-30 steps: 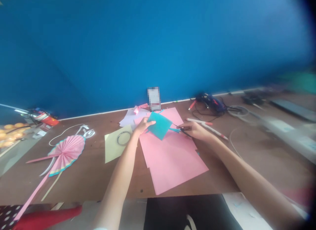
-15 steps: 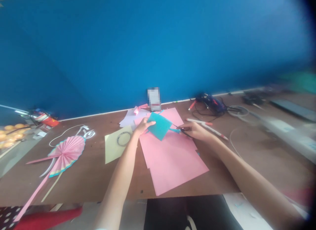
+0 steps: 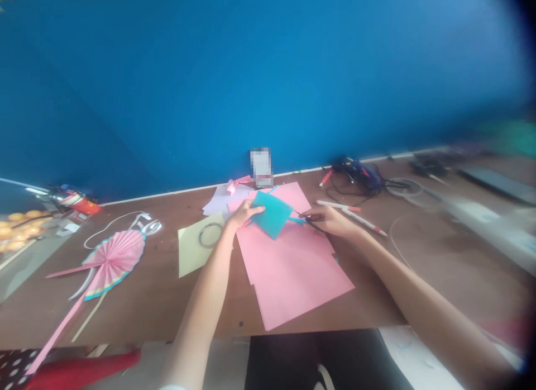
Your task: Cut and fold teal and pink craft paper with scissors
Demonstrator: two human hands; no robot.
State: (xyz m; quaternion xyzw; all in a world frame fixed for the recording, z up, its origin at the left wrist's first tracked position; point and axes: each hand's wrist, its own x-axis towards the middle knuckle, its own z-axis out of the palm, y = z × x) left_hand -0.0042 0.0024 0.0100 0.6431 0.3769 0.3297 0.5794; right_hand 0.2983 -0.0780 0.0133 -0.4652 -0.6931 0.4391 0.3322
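My left hand (image 3: 243,214) pinches the left edge of a teal paper sheet (image 3: 272,213) and holds it tilted just above the pink sheets (image 3: 293,272) on the brown table (image 3: 167,300). My right hand (image 3: 330,219) is closed on small dark scissors (image 3: 309,222) whose blades point left and meet the teal sheet's right edge. A thin teal strip hangs below the blades.
A pale yellow sheet (image 3: 195,247) with a wire ring (image 3: 210,234) lies left of the pink paper. A pink pleated paper fan (image 3: 111,258) lies at the far left. Two pens (image 3: 355,214) and a tangle of cables (image 3: 360,175) lie on the right, before the blue wall.
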